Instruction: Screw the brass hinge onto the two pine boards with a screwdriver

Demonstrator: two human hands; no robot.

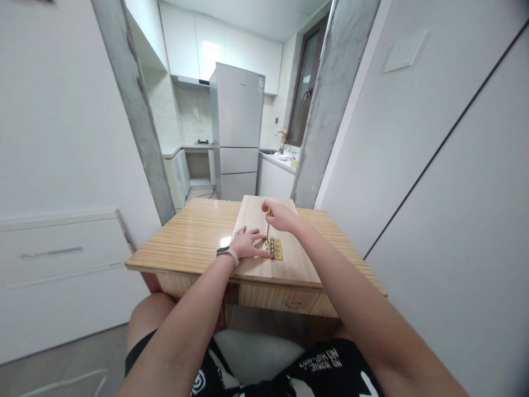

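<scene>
A brass hinge lies spread across the seam between two pale wooden boards. The fingers of my left hand are stretched out over the left board, with thumb and forefinger at the hinge's left leaf. Above the hinge, my right hand is closed round the yellow handle of a screwdriver. Its shaft points down, nearly upright, and the tip meets the left leaf near its far edge. Any screw under the tip is too small to make out.
The boards rest on a glossy wood-grain table that has a drawer facing me. White walls stand at both sides, and a white cabinet is at left. Beyond the table are a fridge and a kitchen sink tap.
</scene>
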